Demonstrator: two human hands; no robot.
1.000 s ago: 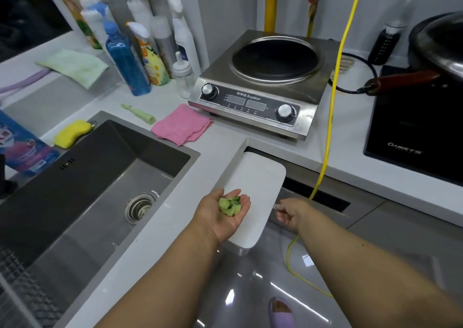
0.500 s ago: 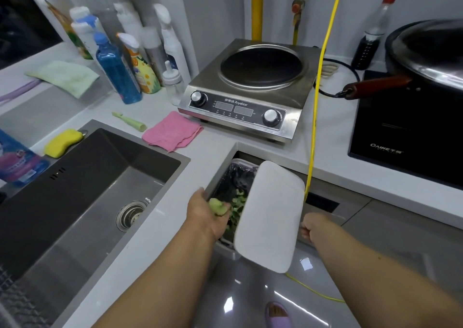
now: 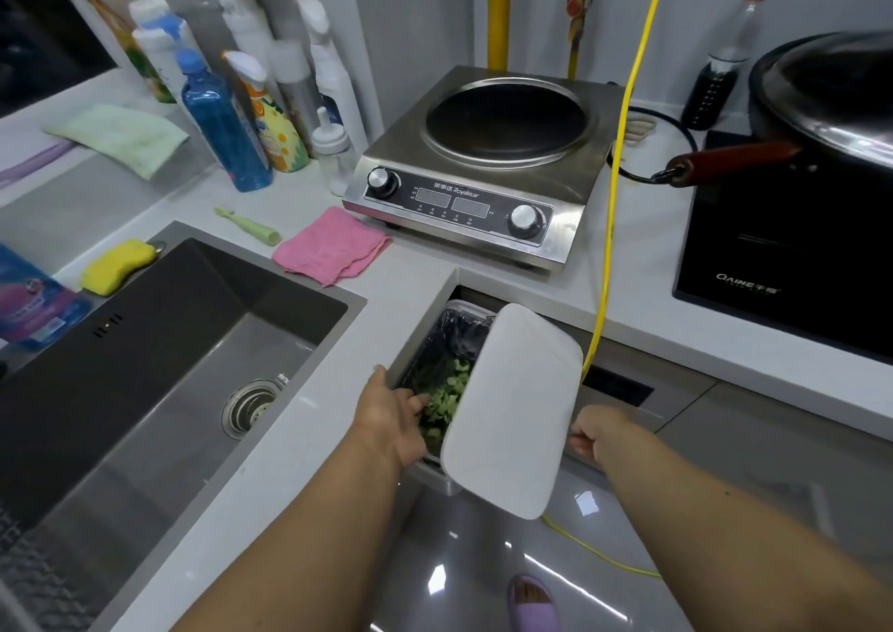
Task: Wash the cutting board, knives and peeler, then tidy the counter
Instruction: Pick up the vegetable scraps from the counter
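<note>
Left hand now empty, fingers reaching into bin.

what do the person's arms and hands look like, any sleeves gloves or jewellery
Both forearms are bare as far up as the frame shows: no sleeves in view. The left hand and right hand wear no gloves, and no watch, bracelet or ring shows on the parts in view. The right hand's fingers are mostly hidden, so a ring there cannot be ruled out.
</note>
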